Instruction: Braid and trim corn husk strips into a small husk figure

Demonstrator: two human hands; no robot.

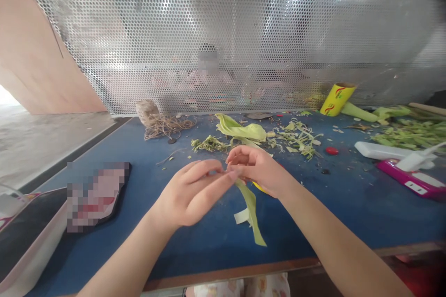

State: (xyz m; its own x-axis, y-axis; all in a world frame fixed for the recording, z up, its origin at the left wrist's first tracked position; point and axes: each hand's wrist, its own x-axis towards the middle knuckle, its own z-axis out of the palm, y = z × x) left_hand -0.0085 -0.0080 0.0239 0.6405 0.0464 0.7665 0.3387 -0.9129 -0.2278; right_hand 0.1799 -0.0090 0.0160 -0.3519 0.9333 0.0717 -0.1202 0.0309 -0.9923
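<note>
Both hands meet above the middle of the blue table (331, 204). My right hand (259, 169) is closed around a strip of green corn husk (252, 216) that hangs down onto the table, with something yellow showing under the palm. My left hand (193, 192) pinches at the top of the same strip with its fingertips, the index finger stretched toward the right hand. A larger husk leaf (240, 131) lies just beyond the hands.
Husk scraps (299, 138) litter the far table. A ball of twine (163, 124) lies at the back left, a yellow roll (337, 99) at the back right. A perforated metal screen (223, 46) backs the table. A white and pink tool (406, 167) sits at the right, a blurred object (95, 195) at the left.
</note>
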